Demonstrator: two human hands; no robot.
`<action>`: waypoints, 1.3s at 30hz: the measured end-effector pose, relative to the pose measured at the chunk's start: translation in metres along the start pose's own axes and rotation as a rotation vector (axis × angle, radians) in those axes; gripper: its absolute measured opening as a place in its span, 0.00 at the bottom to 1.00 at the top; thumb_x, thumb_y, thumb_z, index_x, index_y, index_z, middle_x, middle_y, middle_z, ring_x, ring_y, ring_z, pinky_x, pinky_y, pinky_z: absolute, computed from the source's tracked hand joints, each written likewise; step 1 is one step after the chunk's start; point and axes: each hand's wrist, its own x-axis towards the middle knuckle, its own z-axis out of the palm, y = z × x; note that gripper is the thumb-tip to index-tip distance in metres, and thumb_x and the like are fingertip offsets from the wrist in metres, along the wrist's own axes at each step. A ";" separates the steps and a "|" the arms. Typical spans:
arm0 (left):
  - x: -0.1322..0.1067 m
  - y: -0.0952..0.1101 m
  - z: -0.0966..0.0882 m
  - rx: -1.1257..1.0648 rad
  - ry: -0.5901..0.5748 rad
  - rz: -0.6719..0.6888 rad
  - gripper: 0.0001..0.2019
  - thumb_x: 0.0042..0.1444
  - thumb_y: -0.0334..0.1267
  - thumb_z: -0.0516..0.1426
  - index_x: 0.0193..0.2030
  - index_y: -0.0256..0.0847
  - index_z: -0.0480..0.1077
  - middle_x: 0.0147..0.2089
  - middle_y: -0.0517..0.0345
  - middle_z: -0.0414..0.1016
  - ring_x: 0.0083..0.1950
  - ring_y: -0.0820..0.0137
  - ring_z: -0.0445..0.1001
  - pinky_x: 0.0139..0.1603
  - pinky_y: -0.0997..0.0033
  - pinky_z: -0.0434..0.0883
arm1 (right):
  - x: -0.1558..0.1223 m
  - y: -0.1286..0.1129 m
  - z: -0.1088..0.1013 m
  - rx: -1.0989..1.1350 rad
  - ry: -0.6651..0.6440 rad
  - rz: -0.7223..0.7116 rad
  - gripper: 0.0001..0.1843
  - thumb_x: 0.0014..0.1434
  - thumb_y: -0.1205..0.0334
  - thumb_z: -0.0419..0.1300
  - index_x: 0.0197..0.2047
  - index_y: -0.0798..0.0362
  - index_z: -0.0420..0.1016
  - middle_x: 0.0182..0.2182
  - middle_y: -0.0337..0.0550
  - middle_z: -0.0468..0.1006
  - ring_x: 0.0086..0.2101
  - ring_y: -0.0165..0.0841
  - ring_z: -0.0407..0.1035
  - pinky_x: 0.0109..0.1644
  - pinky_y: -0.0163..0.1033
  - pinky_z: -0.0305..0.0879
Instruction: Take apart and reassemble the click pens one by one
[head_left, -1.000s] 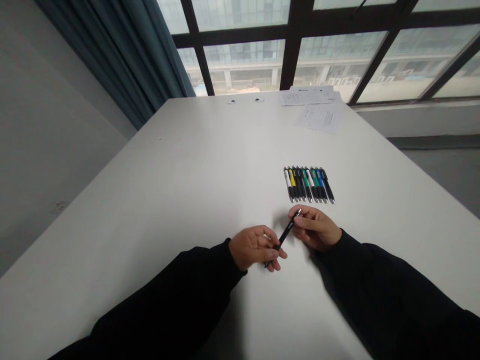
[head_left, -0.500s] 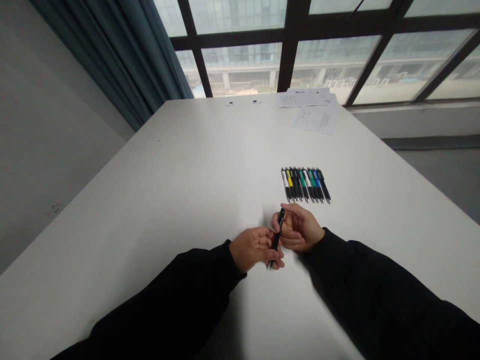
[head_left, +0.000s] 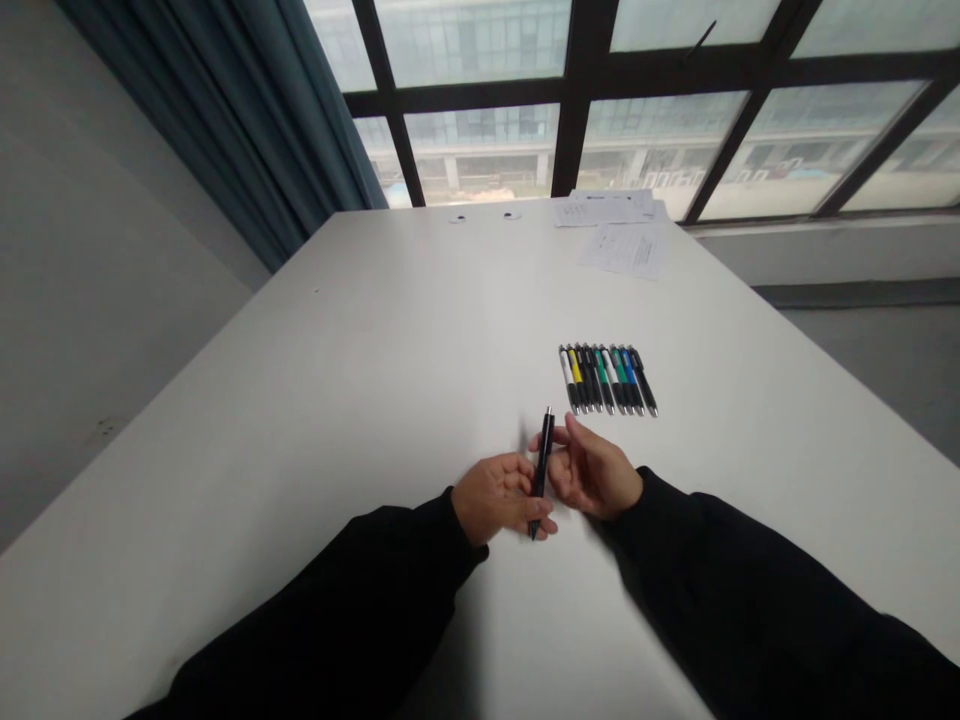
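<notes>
A black click pen [head_left: 544, 458] stands nearly upright in view, its silver button at the top and its tip toward me. Its lower part is pinched between the thumb and fingers of my left hand [head_left: 491, 496]. Close on the right is my right hand [head_left: 600, 472], thumb raised clear of the pen and the other fingers partly curled. One of its fingertips reaches behind the pen's upper half; whether it touches is unclear. Beyond my hands, several pens lie side by side in a row, among them a yellow pen [head_left: 576, 366] and a blue pen [head_left: 630, 368].
Both hands are over a large white table [head_left: 360, 400]. Printed papers [head_left: 622, 248] lie at its far right end, near two small dark-and-white fixtures. Windows [head_left: 480, 150] and a blue-grey curtain [head_left: 300, 130] stand behind it.
My right thumb has come off the top of the pen, and the silver button now shows. The pen has turned more upright in my left hand. The view has tilted up slightly.
</notes>
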 end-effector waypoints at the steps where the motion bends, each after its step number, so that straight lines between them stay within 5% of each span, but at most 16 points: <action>1: 0.001 0.002 0.000 0.016 0.037 0.012 0.26 0.35 0.40 0.72 0.35 0.34 0.64 0.28 0.56 0.76 0.28 0.63 0.79 0.29 0.65 0.76 | -0.002 0.003 0.003 -0.089 0.070 -0.073 0.25 0.58 0.37 0.54 0.36 0.54 0.64 0.14 0.33 0.71 0.08 0.23 0.52 0.11 0.28 0.42; 4: 0.008 0.006 0.000 0.078 0.138 0.106 0.26 0.35 0.42 0.72 0.35 0.35 0.63 0.27 0.57 0.76 0.27 0.67 0.78 0.30 0.67 0.75 | -0.006 0.010 0.010 -0.391 0.233 -0.236 0.20 0.55 0.47 0.63 0.37 0.51 0.60 0.15 0.27 0.66 0.12 0.23 0.56 0.14 0.28 0.49; 8: 0.027 0.014 -0.001 0.256 0.321 0.249 0.21 0.43 0.43 0.67 0.38 0.37 0.64 0.24 0.63 0.72 0.24 0.71 0.74 0.27 0.70 0.72 | -0.010 0.010 0.013 -0.689 0.392 -0.402 0.17 0.60 0.52 0.60 0.47 0.51 0.62 0.19 0.28 0.65 0.18 0.26 0.61 0.22 0.32 0.58; 11: 0.048 0.027 -0.003 0.650 0.462 0.378 0.17 0.48 0.39 0.63 0.43 0.39 0.66 0.27 0.63 0.73 0.23 0.74 0.71 0.25 0.74 0.67 | -0.011 0.007 0.011 -0.845 0.379 -0.423 0.11 0.62 0.54 0.58 0.43 0.51 0.65 0.18 0.30 0.65 0.19 0.27 0.59 0.24 0.33 0.56; 16: 0.087 0.052 -0.001 1.190 0.604 0.498 0.05 0.54 0.37 0.56 0.36 0.41 0.66 0.21 0.66 0.69 0.23 0.74 0.68 0.30 0.74 0.64 | -0.016 0.004 0.008 -0.931 0.312 -0.403 0.09 0.61 0.56 0.58 0.34 0.52 0.69 0.19 0.33 0.68 0.20 0.27 0.59 0.26 0.33 0.54; 28: 0.121 0.066 0.013 1.398 0.596 0.453 0.04 0.52 0.39 0.56 0.33 0.43 0.69 0.27 0.59 0.74 0.28 0.68 0.71 0.30 0.72 0.58 | -0.010 0.001 0.004 -0.967 0.263 -0.363 0.08 0.60 0.60 0.57 0.31 0.54 0.68 0.20 0.34 0.66 0.22 0.26 0.57 0.27 0.33 0.55; 39: 0.122 0.068 0.013 1.373 0.502 0.525 0.11 0.59 0.45 0.52 0.32 0.43 0.71 0.24 0.61 0.72 0.27 0.71 0.69 0.32 0.73 0.60 | -0.006 -0.014 0.002 -1.228 0.225 -0.508 0.07 0.59 0.65 0.54 0.29 0.53 0.66 0.22 0.36 0.68 0.24 0.28 0.60 0.30 0.34 0.55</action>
